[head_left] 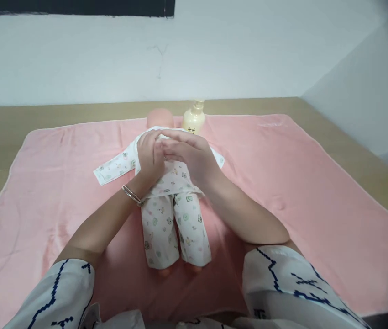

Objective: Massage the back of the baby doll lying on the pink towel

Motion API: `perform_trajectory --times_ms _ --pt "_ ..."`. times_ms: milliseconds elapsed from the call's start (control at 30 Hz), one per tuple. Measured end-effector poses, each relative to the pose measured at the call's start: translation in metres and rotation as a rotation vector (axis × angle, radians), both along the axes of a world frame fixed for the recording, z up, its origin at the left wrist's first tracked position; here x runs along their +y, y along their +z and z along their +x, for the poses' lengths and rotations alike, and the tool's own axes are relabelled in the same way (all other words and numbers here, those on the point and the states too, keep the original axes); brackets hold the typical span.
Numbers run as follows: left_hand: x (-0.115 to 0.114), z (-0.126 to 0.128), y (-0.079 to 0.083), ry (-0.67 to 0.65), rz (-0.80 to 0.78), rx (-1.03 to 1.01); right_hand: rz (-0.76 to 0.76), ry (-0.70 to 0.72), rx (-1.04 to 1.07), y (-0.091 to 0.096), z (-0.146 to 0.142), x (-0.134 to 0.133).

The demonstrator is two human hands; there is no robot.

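Observation:
A baby doll [160,118] lies on its back on a pink cloth [265,183], head toward the wall. It wears a white printed top [175,180] and matching trousers [161,233]; its feet show only slightly below the cuffs. Over the doll's chest my left hand [151,155], with a silver bangle at the wrist, meets my right hand [196,155]. The right fingers stretch across to the left hand and touch it. Both hands look open, and I see nothing held in them. Their palms and the doll's upper chest are partly hidden.
Beside the doll's head stands a pale yellow pump bottle [194,119]. The cloth covers most of a wooden table [276,106], which borders a white wall [231,55] at the back. A dark panel [77,7] is at the upper left.

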State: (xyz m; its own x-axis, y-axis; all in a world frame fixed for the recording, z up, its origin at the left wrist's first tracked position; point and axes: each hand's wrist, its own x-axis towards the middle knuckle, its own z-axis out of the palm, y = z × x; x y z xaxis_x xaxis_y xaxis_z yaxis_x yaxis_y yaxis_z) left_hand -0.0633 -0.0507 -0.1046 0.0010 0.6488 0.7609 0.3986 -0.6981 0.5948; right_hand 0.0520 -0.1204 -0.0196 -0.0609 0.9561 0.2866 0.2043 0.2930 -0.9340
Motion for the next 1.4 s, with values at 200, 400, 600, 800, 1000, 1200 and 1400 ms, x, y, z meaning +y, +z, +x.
perform_trajectory --times_ms 200,400,600,800,1000,1200,1400 --pt "0.008 0.001 -0.011 0.192 -0.023 -0.108 0.235 -0.084 -0.578 -0.040 -0.002 0.028" --pt "0.009 0.002 -0.015 0.115 -0.244 -0.191 0.330 0.089 -0.869 -0.076 0.006 0.067" --pt "0.005 0.001 -0.020 0.119 -0.308 -0.124 0.170 -0.097 -0.851 -0.076 0.021 0.077" --pt "-0.001 -0.014 -0.042 0.083 -0.290 0.006 0.151 -0.289 -0.954 -0.076 -0.001 0.055" --pt "0.001 -0.017 -0.047 0.033 -0.264 0.009 0.287 -0.025 -0.957 -0.076 -0.002 0.054" --pt "0.000 -0.015 -0.046 0.027 -0.278 0.033 0.167 -0.181 -0.811 -0.081 0.025 0.078" --pt "0.001 -0.016 -0.049 0.032 -0.260 0.033 0.228 -0.214 -1.003 -0.077 -0.002 0.048"
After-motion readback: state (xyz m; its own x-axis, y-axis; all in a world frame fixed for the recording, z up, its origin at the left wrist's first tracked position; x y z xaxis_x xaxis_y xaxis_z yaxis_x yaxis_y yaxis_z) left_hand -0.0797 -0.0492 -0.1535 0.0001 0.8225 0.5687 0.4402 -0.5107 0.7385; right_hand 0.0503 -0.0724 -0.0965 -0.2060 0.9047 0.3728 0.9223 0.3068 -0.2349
